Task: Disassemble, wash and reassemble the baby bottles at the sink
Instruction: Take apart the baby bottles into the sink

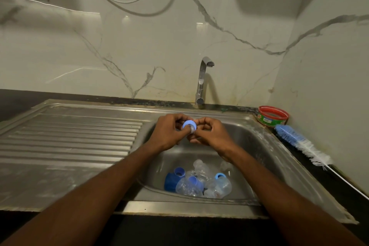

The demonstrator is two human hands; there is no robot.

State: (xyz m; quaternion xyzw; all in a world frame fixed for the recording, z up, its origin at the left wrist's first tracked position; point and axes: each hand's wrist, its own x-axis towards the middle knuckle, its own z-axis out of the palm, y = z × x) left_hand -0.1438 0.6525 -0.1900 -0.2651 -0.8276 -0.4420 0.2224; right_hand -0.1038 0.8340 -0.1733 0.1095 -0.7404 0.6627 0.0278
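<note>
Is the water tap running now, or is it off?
Off. No stream falls from the spout of the tap, and no water shows below it above the sink.

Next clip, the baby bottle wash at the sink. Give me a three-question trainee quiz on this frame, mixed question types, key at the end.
1. True or false: water is running from the tap.
2. What do the left hand and right hand hold between them?
A. the bottle brush
B. a blue collar ring
C. the red tub
3. Where do the other bottle parts lie?

Key
1. False; no stream shows.
2. B; both hands pinch it above the sink basin.
3. In the bottom of the sink basin, below the hands.
</note>
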